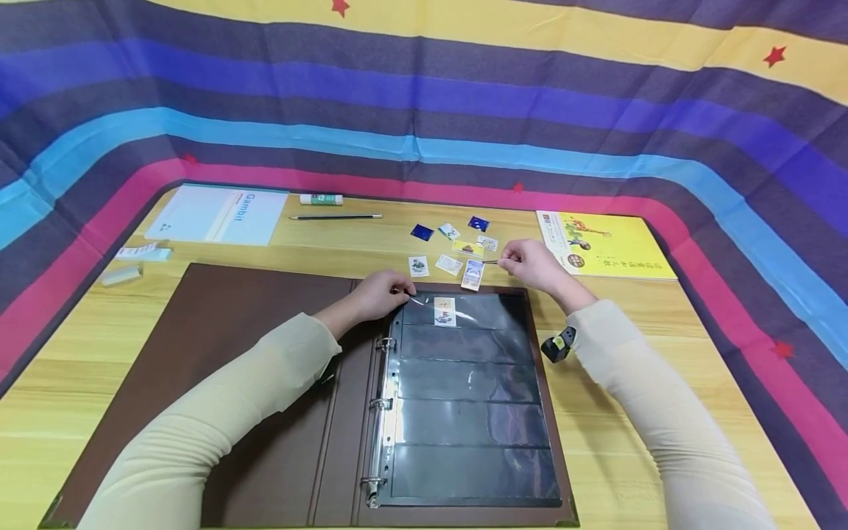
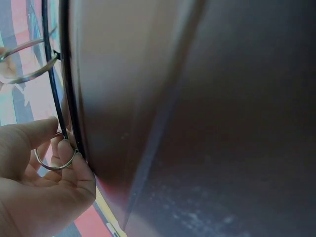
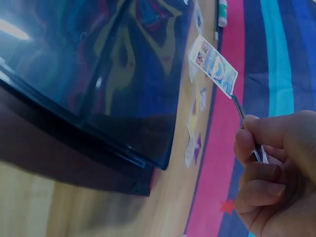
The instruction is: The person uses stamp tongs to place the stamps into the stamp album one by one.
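An open brown ring binder (image 1: pixel 278 368) lies on the table, with a black stamp page (image 1: pixel 467 383) of clear strip pockets on its rings. One stamp (image 1: pixel 445 312) shows in the top pocket. My left hand (image 1: pixel 376 296) pinches the page's top left corner, its fingers around the top metal ring (image 2: pixel 55 168). Beyond the binder's top edge, my right hand (image 1: pixel 533 265) grips metal tweezers (image 3: pixel 239 109) between thumb and fingers. Their tips hold a blue and white stamp (image 3: pixel 215 65) by one corner, raised in the right wrist view.
Several loose stamps (image 1: pixel 419 266) are scattered behind the page. A yellow book (image 1: pixel 616 254) lies at right. At back left are a white Gambit booklet (image 1: pixel 199 213), a glue stick (image 1: pixel 321 199), a pencil (image 1: pixel 336 217) and erasers (image 1: pixel 121 275). Striped cloth (image 1: pixel 417 96) hangs behind.
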A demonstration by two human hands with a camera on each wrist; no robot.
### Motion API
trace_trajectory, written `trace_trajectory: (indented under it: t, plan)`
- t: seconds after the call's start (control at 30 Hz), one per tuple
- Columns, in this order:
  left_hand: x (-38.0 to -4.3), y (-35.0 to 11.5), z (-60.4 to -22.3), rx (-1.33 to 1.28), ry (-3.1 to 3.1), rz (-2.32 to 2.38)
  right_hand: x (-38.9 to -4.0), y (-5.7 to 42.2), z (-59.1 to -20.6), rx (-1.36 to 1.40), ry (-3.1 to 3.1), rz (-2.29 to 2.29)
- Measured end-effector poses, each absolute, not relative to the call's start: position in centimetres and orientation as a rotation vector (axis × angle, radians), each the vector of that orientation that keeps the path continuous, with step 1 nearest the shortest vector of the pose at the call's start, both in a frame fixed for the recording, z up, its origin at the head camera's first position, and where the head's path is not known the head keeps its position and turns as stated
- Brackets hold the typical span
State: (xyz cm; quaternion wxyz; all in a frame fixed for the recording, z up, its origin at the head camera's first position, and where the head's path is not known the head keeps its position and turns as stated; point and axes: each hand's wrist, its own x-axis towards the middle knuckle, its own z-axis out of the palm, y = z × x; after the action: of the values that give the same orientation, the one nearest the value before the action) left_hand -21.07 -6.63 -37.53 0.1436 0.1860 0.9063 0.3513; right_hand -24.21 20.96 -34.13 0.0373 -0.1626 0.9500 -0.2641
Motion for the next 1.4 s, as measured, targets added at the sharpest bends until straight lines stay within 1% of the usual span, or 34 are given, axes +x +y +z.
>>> trace_trajectory:
  t: [0.23, 0.57, 0.83, 1.0, 1.17, 1.4]
  plan:
    - [-21.1, -6.6, -37.6, 0.546, 2.617, 1.017, -23.8, 20.6, -34.7, -0.648, 2.826, -0.748]
    - [-21.3, -6.7, -37.8, 0.600, 2.636, 0.992, -23.4, 20.2, -34.6, -0.732, 2.637, -0.641]
    - [-21.2, -6.7, -37.7, 0.584, 2.635, 0.989, -23.7, 20.5, -34.6, -0.759, 2.577, -0.582]
    - [-21.4, -6.6, -37.7, 0.589, 2.627, 0.967, -24.0, 20.8, -34.0, -0.690, 2.605, -0.622]
    - [-21.3, -6.6, -37.5, 0.592, 2.619, 0.946, -25.0, 20.9, -33.0, -0.558, 2.753, -0.649]
    - [-21.3, -6.6, -37.6, 0.594, 2.627, 0.947, -26.1, 19.3, -34.4, -0.421, 2.824, -0.649]
